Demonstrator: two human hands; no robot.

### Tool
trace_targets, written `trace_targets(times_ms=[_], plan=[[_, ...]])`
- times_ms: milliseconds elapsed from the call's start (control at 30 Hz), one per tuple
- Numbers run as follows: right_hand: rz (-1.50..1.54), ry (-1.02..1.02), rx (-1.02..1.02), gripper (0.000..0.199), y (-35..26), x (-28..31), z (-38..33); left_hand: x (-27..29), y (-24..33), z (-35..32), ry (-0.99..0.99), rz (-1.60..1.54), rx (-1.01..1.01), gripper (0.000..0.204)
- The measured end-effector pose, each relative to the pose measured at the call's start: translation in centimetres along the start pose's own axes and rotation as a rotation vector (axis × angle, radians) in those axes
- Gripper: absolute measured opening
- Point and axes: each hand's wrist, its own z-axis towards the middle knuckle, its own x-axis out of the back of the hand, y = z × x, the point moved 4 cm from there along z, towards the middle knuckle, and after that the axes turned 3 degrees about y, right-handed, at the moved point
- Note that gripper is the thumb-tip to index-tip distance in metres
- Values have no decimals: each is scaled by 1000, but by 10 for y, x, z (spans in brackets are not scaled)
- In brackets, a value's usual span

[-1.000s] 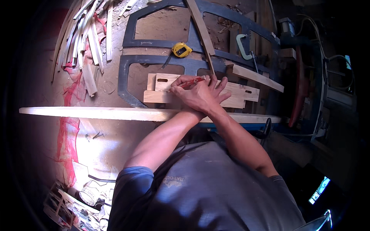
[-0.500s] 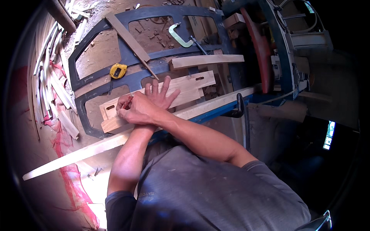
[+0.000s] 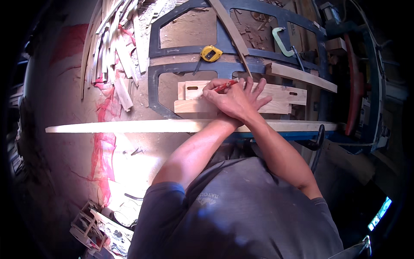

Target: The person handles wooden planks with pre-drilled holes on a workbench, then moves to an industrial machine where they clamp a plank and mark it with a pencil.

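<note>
Two hands crossed on wooden board | left hand grips red pencil | right hand open, flat, fingers spread

One yellow tape measure, one green metal C-clamp, one red pencil. Two pale slotted wooden boards. One long pale wooden strip near.

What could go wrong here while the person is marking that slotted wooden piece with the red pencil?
The left hand holds the red pencil on the slotted wooden piece, crossed over the right hand pressing it flat. With arms crossed, the piece might slip and skew the line. The long wooden strip juts well past the workbench edge, so a bump from the body could tip it off.
</note>
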Motion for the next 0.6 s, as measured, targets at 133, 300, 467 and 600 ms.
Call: trace_targets(times_ms=[133,300,467,600], plan=[[83,-87,-130,23,-30,-15,0,2,-2,1,3,15,18,50],[77,-163,-88,21,-23,-40,9,-2,-2,2,6,-30,24,48],[39,-178,-105,21,-31,-38,7,7,-1,1,4,-80,50,43],[0,-173,-98,22,-30,-40,6,7,-2,1,28,-97,40,40]])
